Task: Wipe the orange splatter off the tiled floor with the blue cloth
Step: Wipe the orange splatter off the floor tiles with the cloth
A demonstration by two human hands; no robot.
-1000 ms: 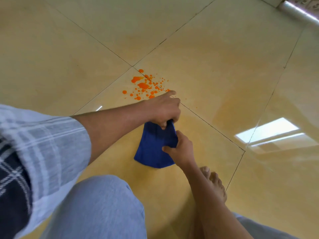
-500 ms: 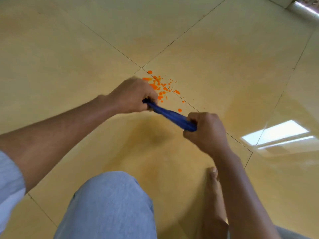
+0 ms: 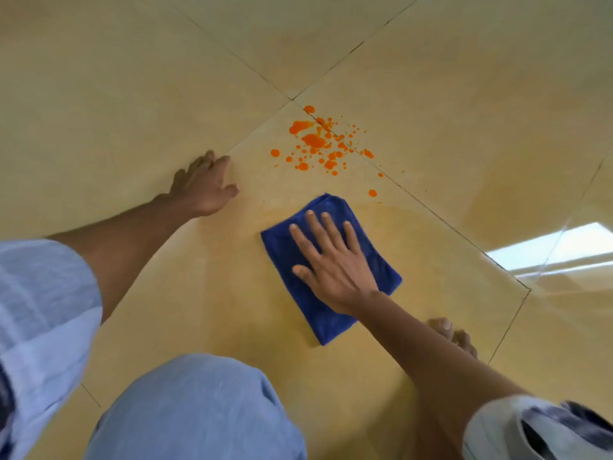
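Landmark for these notes: the blue cloth (image 3: 331,270).

I see the tiled floor (image 3: 132,94) filling the view, glossy beige, with dark grout lines crossing just beyond the cloth. A bright rectangular light reflection (image 3: 550,247) sits on the tiles to the right of the cloth.

My bent knee (image 3: 195,406), in light blue trousers, lies on the near side of the cloth. Bare toes (image 3: 451,333) show just past the cloth's near right corner, behind my right forearm.

The cloth lies flat on the floor, folded to a rough rectangle, near the middle of the view.

My right hand (image 3: 335,263) rests on top of the cloth, palm down, fingers straight and spread, pressing rather than grasping.

My left hand (image 3: 204,185) is off to the left of the cloth, well apart from it, planted on bare tile with fingers extended and relaxed, holding nothing.

The orange splatter (image 3: 318,144) lies just beyond the cloth's far edge: several larger blobs with fine drops scattered round them, straddling a grout line. The nearest drop sits just beside the cloth's far right corner, not touching it.
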